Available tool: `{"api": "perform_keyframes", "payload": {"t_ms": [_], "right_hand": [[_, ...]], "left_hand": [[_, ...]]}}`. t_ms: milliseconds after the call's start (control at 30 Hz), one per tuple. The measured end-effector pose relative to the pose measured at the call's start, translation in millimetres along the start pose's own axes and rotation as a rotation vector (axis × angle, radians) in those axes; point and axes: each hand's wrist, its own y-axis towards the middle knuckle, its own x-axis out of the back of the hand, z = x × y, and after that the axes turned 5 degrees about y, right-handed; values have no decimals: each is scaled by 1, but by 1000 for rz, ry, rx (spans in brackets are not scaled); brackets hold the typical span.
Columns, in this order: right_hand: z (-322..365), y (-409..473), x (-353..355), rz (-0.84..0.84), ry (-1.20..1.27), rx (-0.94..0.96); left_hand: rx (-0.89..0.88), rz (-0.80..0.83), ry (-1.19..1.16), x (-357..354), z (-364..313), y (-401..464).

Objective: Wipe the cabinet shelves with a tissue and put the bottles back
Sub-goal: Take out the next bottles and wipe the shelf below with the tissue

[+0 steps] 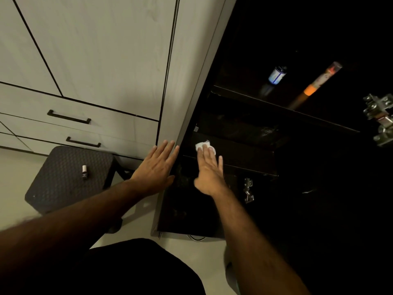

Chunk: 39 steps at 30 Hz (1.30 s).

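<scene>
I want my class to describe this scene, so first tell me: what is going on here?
A person is wiping a dark cabinet shelf. The right hand presses a white tissue flat onto it, while the left hand rests open against the cabinet's side panel. A blue-labelled bottle and an orange tube stand on the shelf above. A small bottle waits on a stool outside.

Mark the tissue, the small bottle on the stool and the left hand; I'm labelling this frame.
tissue point(200, 145), head view, white edge beyond the fingers.
small bottle point(84, 172), head view, its body.
left hand point(157, 165), head view, its back.
</scene>
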Motion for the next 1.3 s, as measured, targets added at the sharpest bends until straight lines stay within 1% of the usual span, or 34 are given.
{"api": "perform_keyframes", "payload": {"t_ms": [67,100,200,300,433,467,600,700,767,800,933,1033,1067,1100,1133,1200,1233,1267,1300], "right_hand": [[-12,0,6,14,22,26],[-24,3,13,6,24,-3],[-47,16,34,-26,104,-170],[-23,34,36,-58,126,-176],[11,36,22,-166,134,-128],[18,36,21,-166,154,-100],[47,41,23,16,205,26],[47,37,21,37,214,56],[45,27,13,26,282,47],[45,22,8,-6,327,32],[52,10,-6,-227,448,-59],[61,12,-6,-316,564,-143],[65,11,-4,-347,622,-166],[69,12,-1,-367,745,-188],[73,13,4,-368,952,-221],[80,14,17,-345,1542,-303],[82,16,19,-333,1797,-340],[82,18,19,-294,1982,-361],[82,18,19,-216,2067,-356]], "left_hand": [[0,-4,-1,2,0,0],[4,-13,0,3,2,0],[12,-14,-6,7,5,-2],[33,-22,0,9,9,-3],[41,-37,-4,12,13,-3],[41,-44,-4,12,15,-3],[33,-68,4,12,17,-2],[27,-76,19,13,19,1],[35,-80,18,15,19,2],[38,-78,14,15,18,3],[26,-73,16,13,15,5],[12,-60,12,15,15,6],[11,-56,8,16,16,6],[11,-56,2,17,18,6],[14,-57,-1,18,19,5],[19,-54,-1,20,24,2],[23,-48,-2,21,27,0],[28,-44,-4,22,31,-1],[35,-38,-4,23,33,-2]]}}
